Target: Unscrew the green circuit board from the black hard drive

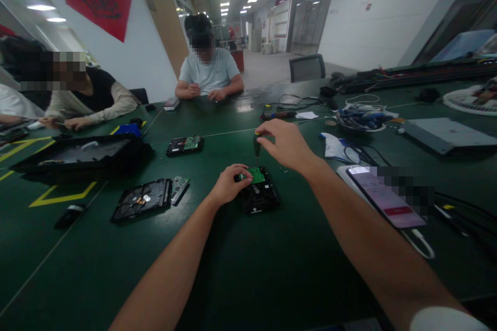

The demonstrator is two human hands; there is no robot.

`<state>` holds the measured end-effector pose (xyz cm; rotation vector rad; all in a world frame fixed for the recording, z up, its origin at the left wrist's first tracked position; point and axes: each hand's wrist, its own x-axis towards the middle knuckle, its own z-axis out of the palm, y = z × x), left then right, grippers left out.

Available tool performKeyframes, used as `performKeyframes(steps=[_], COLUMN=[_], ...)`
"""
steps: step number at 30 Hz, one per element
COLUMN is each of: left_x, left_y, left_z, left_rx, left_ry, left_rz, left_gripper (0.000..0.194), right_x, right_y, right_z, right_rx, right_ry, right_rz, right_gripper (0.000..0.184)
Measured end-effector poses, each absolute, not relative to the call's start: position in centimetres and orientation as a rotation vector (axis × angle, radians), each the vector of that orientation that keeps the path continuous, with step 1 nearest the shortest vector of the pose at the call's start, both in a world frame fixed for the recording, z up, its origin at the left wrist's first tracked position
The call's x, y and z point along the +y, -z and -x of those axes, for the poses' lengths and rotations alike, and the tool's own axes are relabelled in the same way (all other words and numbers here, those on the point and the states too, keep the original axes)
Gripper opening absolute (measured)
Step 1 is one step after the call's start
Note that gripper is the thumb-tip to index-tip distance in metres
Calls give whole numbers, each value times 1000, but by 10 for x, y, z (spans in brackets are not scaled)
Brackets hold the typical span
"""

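A black hard drive (259, 199) lies on the table in front of me, its green circuit board (257, 175) facing up at the far end. My left hand (231, 184) grips the drive's left side, thumb and fingertips resting at the board. Above it, my right hand (285, 145) pinches the handle of a small dark screwdriver (257, 146), held upright with its shaft pointing down at the board's far edge. Whether the tip sits in a screw is too small to tell. Several tiny screws (286, 171) lie just right of the drive.
Left lie another hard drive (142, 199), a loose circuit board (179, 190), a further drive (184, 145) and a black tray (85, 154). Right are a phone (388, 196), cables, a bowl of blue items (363, 118) and a grey metal box (450, 134). Other people sit across and left.
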<state>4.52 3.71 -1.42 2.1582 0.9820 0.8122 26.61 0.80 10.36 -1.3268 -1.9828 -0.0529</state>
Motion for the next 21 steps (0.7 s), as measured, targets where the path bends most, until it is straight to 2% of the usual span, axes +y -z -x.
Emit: performKeyframes(steps=[9, 21], left_x=[36, 36], left_y=[11, 11], left_z=[-46, -47], left_rx=[996, 1000], left_ry=[-797, -799], left_rz=[-2163, -2167], left_gripper=[8, 7], right_x=[7, 10], right_y=[-104, -101], right_z=[-264, -265], right_rx=[-1920, -1936], right_ry=[-28, 37], right_rz=[1352, 1332], right_gripper=[15, 11])
